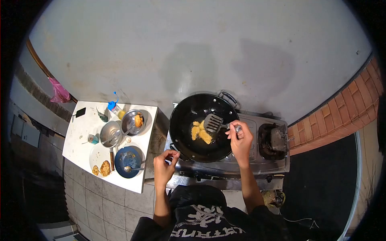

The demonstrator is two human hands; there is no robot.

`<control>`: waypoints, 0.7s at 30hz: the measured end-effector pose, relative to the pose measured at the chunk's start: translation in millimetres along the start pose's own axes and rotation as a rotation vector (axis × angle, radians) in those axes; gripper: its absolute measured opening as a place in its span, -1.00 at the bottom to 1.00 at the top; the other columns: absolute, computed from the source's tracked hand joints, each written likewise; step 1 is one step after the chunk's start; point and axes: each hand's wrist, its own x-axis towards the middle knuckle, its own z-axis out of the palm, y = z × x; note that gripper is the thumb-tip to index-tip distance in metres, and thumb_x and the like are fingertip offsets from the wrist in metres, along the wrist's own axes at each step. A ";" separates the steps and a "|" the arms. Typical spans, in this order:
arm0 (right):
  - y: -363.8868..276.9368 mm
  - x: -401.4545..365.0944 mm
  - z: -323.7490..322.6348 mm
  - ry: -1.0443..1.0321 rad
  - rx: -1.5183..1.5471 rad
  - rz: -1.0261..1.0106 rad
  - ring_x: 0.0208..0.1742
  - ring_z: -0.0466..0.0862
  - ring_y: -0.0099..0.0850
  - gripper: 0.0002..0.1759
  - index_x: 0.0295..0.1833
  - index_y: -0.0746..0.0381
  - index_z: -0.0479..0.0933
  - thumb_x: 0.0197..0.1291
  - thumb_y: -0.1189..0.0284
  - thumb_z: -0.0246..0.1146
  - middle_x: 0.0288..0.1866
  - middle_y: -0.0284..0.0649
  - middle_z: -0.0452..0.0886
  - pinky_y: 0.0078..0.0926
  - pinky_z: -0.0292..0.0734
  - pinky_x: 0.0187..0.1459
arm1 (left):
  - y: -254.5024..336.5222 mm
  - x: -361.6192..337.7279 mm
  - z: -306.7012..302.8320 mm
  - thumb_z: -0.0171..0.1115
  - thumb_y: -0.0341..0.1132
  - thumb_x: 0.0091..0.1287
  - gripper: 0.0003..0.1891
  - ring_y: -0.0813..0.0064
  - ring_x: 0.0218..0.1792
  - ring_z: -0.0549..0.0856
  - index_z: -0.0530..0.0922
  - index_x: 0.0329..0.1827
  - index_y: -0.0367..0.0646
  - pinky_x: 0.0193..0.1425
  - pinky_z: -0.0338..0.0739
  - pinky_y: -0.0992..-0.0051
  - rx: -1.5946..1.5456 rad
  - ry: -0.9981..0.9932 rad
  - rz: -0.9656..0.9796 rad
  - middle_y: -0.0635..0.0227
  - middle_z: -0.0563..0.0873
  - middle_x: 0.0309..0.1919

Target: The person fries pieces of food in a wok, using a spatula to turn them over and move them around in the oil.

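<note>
A black two-handled wok (pixel 183 116) stands on the stove with several yellow-brown fried pieces (pixel 204 135) in the oil at its bottom. My right hand (pixel 240 142), at the wok's right rim, is closed around the handle of a slotted spatula (pixel 213 123). The spatula's dark head lies over the upper right of the fried pieces. At the lower left rim, my left hand (pixel 165 165) has its thumb and fingertips pinched on the wok's side handle (pixel 173 148). The other handle (pixel 229 98) sticks out at the upper right.
Left of the stove, a white table (pixel 82 138) bears metal bowls (pixel 134 122), a blue plate (pixel 128 162) with a spoon, fried fritters (pixel 105 168), a blue-capped bottle (pixel 115 108) and a phone (pixel 81 112). A second burner (pixel 271 140) sits on the right; a wall rises behind.
</note>
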 end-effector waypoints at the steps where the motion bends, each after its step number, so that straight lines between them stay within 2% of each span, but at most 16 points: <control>1: -1.9 -1.0 -2.9 0.021 0.041 0.046 -0.47 0.55 -0.66 -0.95 -0.12 0.37 0.49 0.36 0.70 0.17 -0.30 -0.30 0.56 -0.66 0.53 -0.40 | 1.2 0.4 -0.2 0.40 -0.41 0.26 -0.88 0.59 -0.53 0.66 0.70 -0.28 -0.31 -0.49 0.39 0.56 0.014 0.006 0.008 0.26 0.76 -0.49; 3: -4.6 -5.0 -7.4 0.056 0.049 0.072 -0.51 0.53 -0.68 -0.99 -0.14 0.34 0.47 0.39 0.64 0.16 -0.37 -0.34 0.54 -0.68 0.51 -0.45 | -0.1 0.6 0.5 0.41 -0.41 0.26 -0.88 0.59 -0.53 0.66 0.70 -0.29 -0.31 -0.49 0.39 0.57 0.009 -0.004 0.004 0.26 0.76 -0.49; 5: -7.1 -11.1 -16.7 0.046 -0.059 0.194 -0.49 0.62 -0.66 -0.95 -0.13 0.34 0.48 0.39 0.56 0.20 -0.38 -0.31 0.57 -0.72 0.46 -0.53 | -0.1 0.9 1.7 0.41 -0.41 0.26 -0.88 0.60 -0.53 0.66 0.70 -0.29 -0.31 -0.49 0.40 0.57 0.002 -0.016 0.000 0.26 0.76 -0.49; 6: -3.2 -15.1 -18.0 0.045 0.015 0.209 -0.52 0.61 -0.67 -0.92 -0.13 0.32 0.49 0.42 0.51 0.19 -0.41 -0.32 0.58 -0.73 0.40 -0.57 | 0.8 1.3 2.4 0.41 -0.40 0.27 -0.87 0.60 -0.53 0.66 0.70 -0.29 -0.31 -0.49 0.40 0.58 0.005 -0.021 -0.001 0.26 0.75 -0.50; 11: 3.1 -28.9 -26.8 0.051 0.064 0.224 -0.49 0.59 -0.68 -0.93 -0.11 0.33 0.50 0.38 0.55 0.22 -0.38 -0.31 0.59 -0.73 0.44 -0.51 | 1.4 3.8 6.9 0.41 -0.39 0.28 -0.85 0.61 -0.54 0.66 0.69 -0.30 -0.34 -0.47 0.41 0.59 0.010 -0.036 0.014 0.26 0.75 -0.51; 14: 0.9 -33.7 -28.8 -0.033 0.074 0.221 -0.44 0.58 -0.68 -0.88 -0.05 0.35 0.54 0.32 0.64 0.25 -0.25 -0.32 0.56 -0.74 0.45 -0.44 | -0.6 3.7 9.9 0.40 -0.40 0.29 -0.85 0.61 -0.54 0.66 0.68 -0.30 -0.35 -0.45 0.44 0.59 -0.029 -0.032 0.049 0.27 0.74 -0.52; 21: 4.1 -36.2 -31.9 -0.112 0.024 0.219 -0.43 0.60 -0.64 -0.89 -0.06 0.34 0.52 0.33 0.66 0.23 -0.21 -0.30 0.57 -0.71 0.46 -0.44 | -1.2 2.8 10.1 0.40 -0.40 0.29 -0.84 0.60 -0.53 0.66 0.67 -0.31 -0.36 -0.41 0.47 0.57 -0.025 -0.056 0.036 0.26 0.74 -0.53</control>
